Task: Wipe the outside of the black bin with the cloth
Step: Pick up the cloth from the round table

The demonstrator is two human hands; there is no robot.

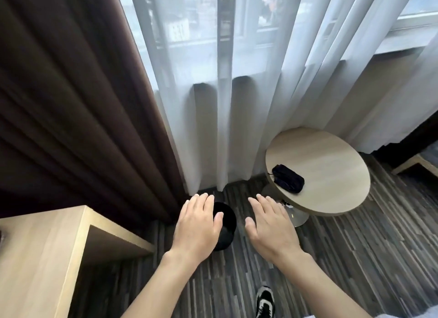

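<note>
A round black bin (226,225) stands on the striped floor below the curtains, partly hidden by my left hand. My left hand (198,223) hovers over the bin's left side, palm down, fingers spread, holding nothing. To the right of the bin my right hand (270,223) is stretched out the same way, also with nothing in it. A folded dark cloth (288,178) lies on the left part of the round wooden table (331,175), beyond my right hand and apart from it.
A wooden desk (42,253) stands at the left. Dark brown drapes (71,104) and sheer white curtains (237,92) hang right behind the bin. The table's metal base (296,215) sits close to the right hand. My shoe (265,302) shows at the bottom.
</note>
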